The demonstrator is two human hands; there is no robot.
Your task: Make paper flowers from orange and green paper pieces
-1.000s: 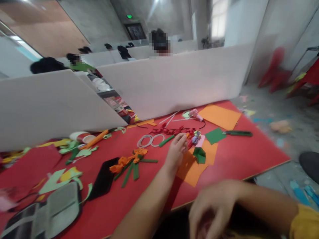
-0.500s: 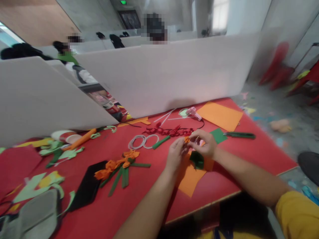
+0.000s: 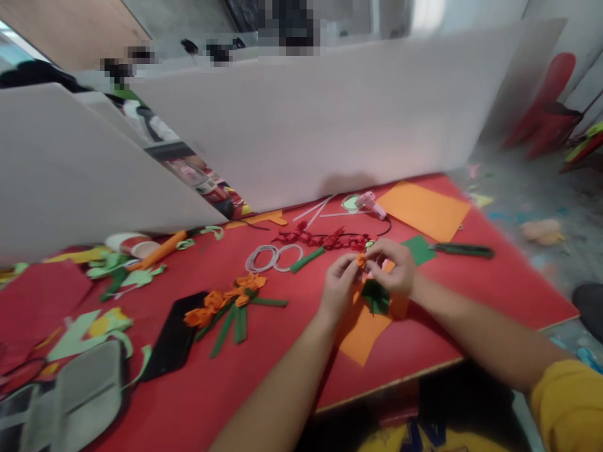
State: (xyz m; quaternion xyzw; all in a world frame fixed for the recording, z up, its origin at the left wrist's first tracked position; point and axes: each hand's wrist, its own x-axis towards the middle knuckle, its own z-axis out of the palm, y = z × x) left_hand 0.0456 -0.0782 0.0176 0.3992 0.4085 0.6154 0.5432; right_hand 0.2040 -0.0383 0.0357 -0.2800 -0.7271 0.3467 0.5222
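Note:
My left hand [image 3: 338, 289] and my right hand [image 3: 394, 266] meet over the red table [image 3: 292, 351], both pinched on a small orange paper flower [image 3: 360, 259]. Under them lie an orange sheet [image 3: 360, 329] and a crumpled green paper piece [image 3: 375, 297]. A row of red paper flowers [image 3: 325, 239] lies just beyond my fingers.
Orange flowers with green stems [image 3: 226, 306] lie left of my hands, beside a black sheet [image 3: 172, 345]. White wire rings [image 3: 273, 257], a pink glue gun [image 3: 370, 204], a large orange sheet [image 3: 424, 210], a green square [image 3: 419, 249] and a green-handled tool [image 3: 464, 251] lie farther back. White dividers [image 3: 330, 119] fence the table; people sit behind them.
My right hand came up from below the table edge and joined my left hand on the small orange flower. The view tilted downward slightly.

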